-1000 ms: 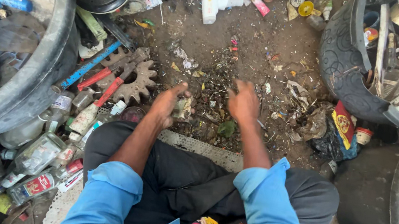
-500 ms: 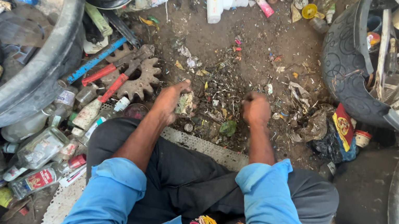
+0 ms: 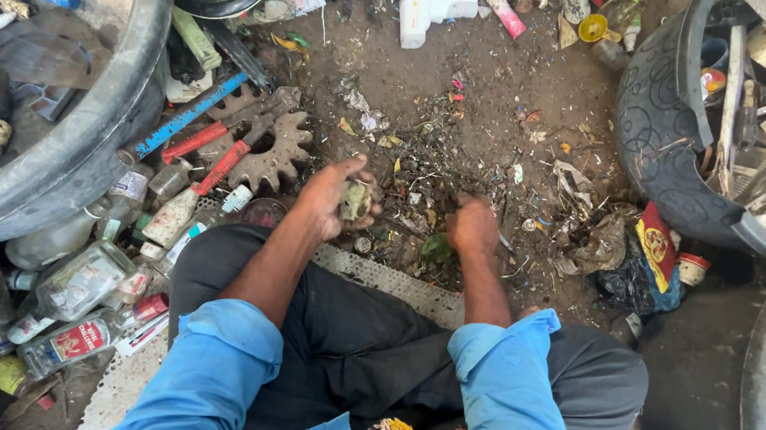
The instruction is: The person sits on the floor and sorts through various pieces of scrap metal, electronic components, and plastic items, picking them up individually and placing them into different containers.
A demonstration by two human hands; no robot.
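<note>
Left hand (image 3: 337, 200) fingers curled round small greenish scrap (image 3: 356, 201); right hand (image 3: 472, 226) knuckles-up, fingers pressed into ground debris (image 3: 431, 167), grip unclear.

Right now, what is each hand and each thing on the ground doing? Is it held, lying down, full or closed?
left hand: curled around a small greenish scrap, holding it
right hand: fisted, knuckles down in the ground litter
rusty gear: lying flat on the dirt
white spray bottle: lying on its side
grey tub: open, holding blue bottles
black patterned tub: open, full of scrap
clear bottles: lying in a heap
</note>
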